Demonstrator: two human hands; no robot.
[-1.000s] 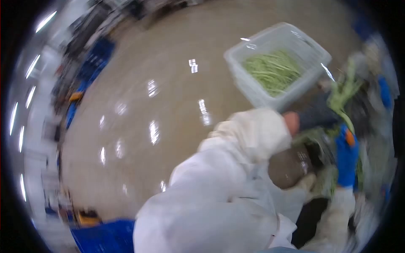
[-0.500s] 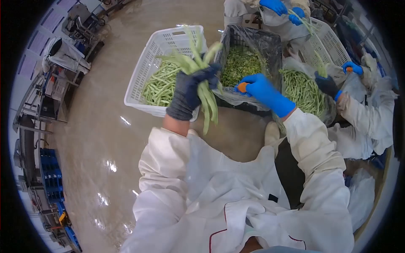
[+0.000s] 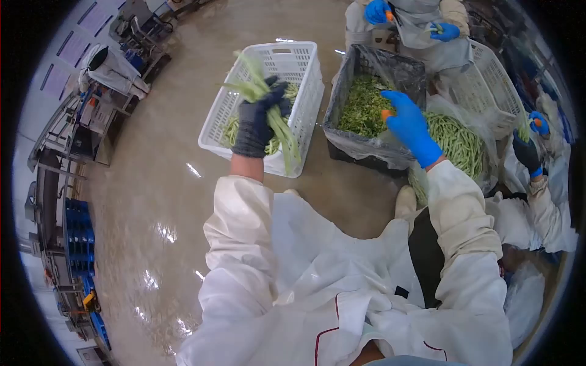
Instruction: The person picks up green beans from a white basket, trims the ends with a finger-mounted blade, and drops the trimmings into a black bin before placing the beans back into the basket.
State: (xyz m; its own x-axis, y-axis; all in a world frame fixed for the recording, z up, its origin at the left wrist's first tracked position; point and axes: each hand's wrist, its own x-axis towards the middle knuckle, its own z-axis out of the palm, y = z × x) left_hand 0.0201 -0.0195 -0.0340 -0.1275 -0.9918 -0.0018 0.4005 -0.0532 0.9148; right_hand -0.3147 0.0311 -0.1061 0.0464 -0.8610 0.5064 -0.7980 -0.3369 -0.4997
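My left hand, in a dark grey glove, is closed around a bunch of long green beans. It hangs over the near part of a white plastic crate with more green beans inside. My right hand, in a blue glove, holds a small orange-handled tool; its working end cannot be made out. This hand is above the right side of a black crate lined with clear plastic, where short green trimmings lie.
Right of the black crate, a clear plastic bag holds many green beans. A co-worker's blue-gloved hand is at the top, near another white crate. Another co-worker's dark-gloved hand is at right. Wet floor lies to the left.
The view has shifted, so the crates sit further right. My left hand has moved left with its beans, which now look less spread. My right hand has moved right and slightly up.
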